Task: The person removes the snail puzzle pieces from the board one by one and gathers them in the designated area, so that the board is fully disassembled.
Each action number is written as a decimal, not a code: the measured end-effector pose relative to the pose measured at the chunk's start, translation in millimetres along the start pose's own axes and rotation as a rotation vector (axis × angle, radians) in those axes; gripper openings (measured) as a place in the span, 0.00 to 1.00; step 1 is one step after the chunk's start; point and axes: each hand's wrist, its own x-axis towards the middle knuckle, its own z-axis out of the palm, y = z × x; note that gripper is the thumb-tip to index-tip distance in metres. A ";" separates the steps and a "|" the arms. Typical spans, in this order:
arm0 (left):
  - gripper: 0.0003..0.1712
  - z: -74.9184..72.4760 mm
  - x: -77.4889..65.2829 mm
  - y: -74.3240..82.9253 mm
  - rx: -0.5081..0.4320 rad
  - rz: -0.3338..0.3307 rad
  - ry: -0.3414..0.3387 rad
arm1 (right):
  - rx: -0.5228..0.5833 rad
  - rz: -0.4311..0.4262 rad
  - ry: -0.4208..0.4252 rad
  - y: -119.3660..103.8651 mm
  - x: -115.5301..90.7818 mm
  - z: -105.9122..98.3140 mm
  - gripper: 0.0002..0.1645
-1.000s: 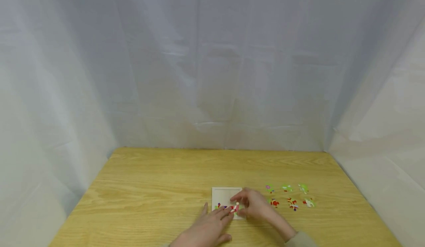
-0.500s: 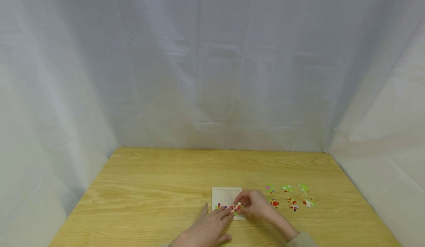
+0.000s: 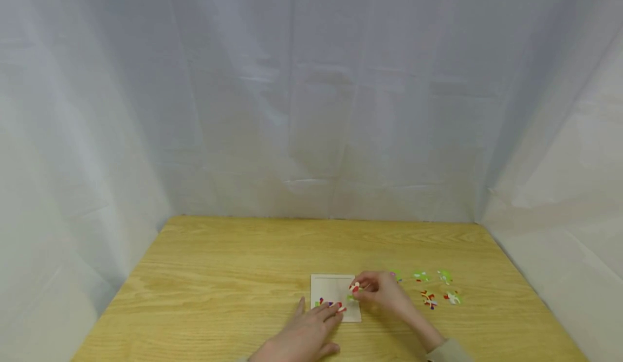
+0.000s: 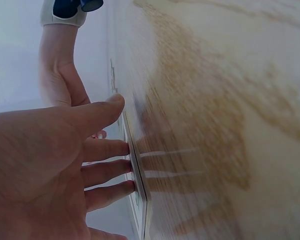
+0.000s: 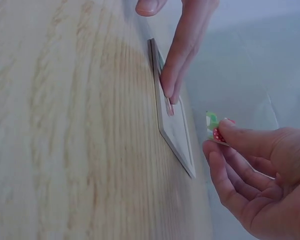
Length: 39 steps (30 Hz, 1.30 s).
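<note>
My left hand (image 3: 306, 332) rests with straight, spread fingers on the near part of a pale puzzle tray (image 3: 331, 284). Its fingertips press coloured jigsaw pieces (image 3: 323, 301) lying there and partly cover them. Above the tray's right side, my right hand (image 3: 385, 295) pinches a red, white and green jigsaw piece (image 5: 212, 123) between thumb and fingertips. The right wrist view shows this piece held tilted, apart from the tray (image 5: 176, 131). In the left wrist view, the left fingers (image 4: 107, 172) reach over the tray's edge.
Several loose jigsaw pieces (image 3: 428, 298) lie in two rows on the wooden table (image 3: 233, 264), right of the tray. The right hand hides some of them in the head view. White sheeting (image 3: 311, 107) hangs behind the table and on both sides.
My right hand has lifted the jigsaw piece from the tray's near right part and moved it up and rightward, tilting it. The left hand has stayed in place.
</note>
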 end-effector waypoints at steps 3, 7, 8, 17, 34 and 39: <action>0.36 0.0 -0.2 0.2 0.007 0.000 0.006 | 0.024 -0.007 0.023 2.1 -1.3 -4.8 0.11; 0.36 0.3 -0.1 -0.3 0.003 -0.001 -0.001 | 0.071 0.007 0.033 5.4 -5.2 -12.5 0.10; 0.36 0.5 -0.2 -0.5 0.002 0.000 0.000 | 0.085 0.011 0.035 6.1 -6.6 -14.8 0.10; 0.37 2.2 -1.6 -0.5 0.016 0.012 0.022 | 0.080 -0.022 0.051 19.5 -24.1 -42.6 0.13; 0.37 2.6 -3.3 -1.7 0.027 0.023 0.042 | 0.143 0.165 0.195 38.0 -72.4 -93.7 0.22; 0.37 3.6 -3.0 -2.4 0.032 0.023 0.048 | 0.193 0.129 0.251 45.0 -86.0 -105.1 0.20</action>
